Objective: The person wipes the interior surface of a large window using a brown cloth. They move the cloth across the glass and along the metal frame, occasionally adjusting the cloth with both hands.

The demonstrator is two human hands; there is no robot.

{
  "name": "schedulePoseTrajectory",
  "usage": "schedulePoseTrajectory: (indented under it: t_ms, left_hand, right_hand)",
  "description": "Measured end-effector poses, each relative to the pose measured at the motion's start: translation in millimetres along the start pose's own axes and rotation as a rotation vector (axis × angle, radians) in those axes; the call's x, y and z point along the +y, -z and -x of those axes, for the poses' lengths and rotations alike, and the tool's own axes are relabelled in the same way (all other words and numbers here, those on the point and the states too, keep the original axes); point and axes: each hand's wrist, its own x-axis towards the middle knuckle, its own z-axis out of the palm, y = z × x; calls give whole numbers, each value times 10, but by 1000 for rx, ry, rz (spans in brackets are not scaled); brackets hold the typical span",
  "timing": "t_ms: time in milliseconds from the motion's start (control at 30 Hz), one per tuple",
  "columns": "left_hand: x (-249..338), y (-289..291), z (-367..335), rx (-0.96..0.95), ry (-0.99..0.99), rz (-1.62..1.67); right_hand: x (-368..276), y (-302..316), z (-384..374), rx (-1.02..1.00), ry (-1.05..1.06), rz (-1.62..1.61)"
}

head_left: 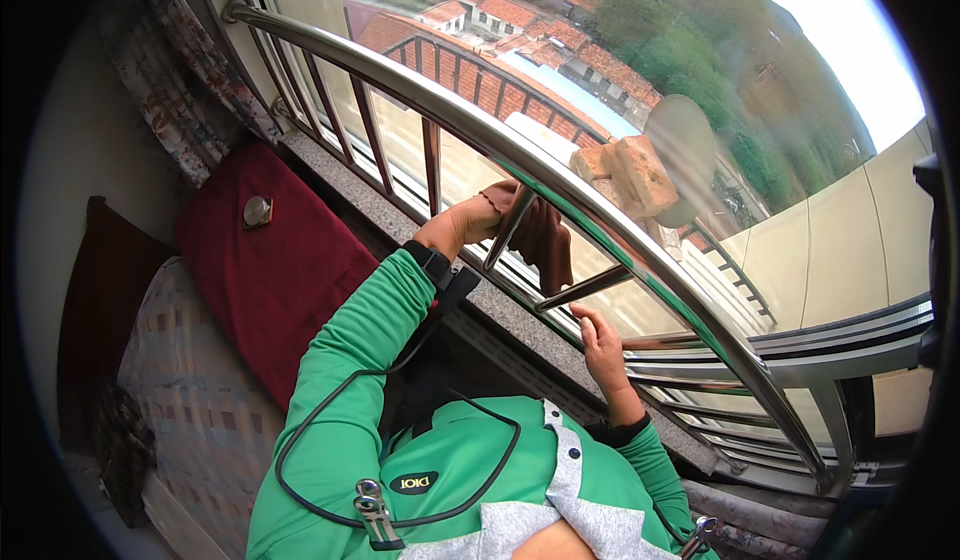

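A brown cloth [541,245] is gripped in my left hand [462,224], against an upright bar of the metal railing [517,223]. My left fingers are mostly hidden by the cloth, which hangs down behind the bar. My left wrist has a dark band around it. To the right and lower down, my right hand [604,352] is at the railing's lower part, its fingers partly curled where a bar meets the lower rail. How firmly it grips there is hard to see. No cloth shows in it.
A granite sill [385,207] runs along the railing. Beyond the window are bricks [640,176] and a grey dish [682,150]. At left stand a surface under a dark red cover [255,270] with a small round metal object [257,211], and a floral curtain [165,60]. A black cable [345,378] loops across my front.
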Motion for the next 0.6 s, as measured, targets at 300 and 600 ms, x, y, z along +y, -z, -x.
schedulePoseTrajectory:
  t_ms: [300, 600]
  left_hand:
    - [96, 30, -82, -155, 113, -49]
    - [307, 79, -117, -421, -30, -555]
  right_hand:
    - [652, -207, -341, 185, -434, -304]
    - [248, -251, -764, -170, -523, -464]
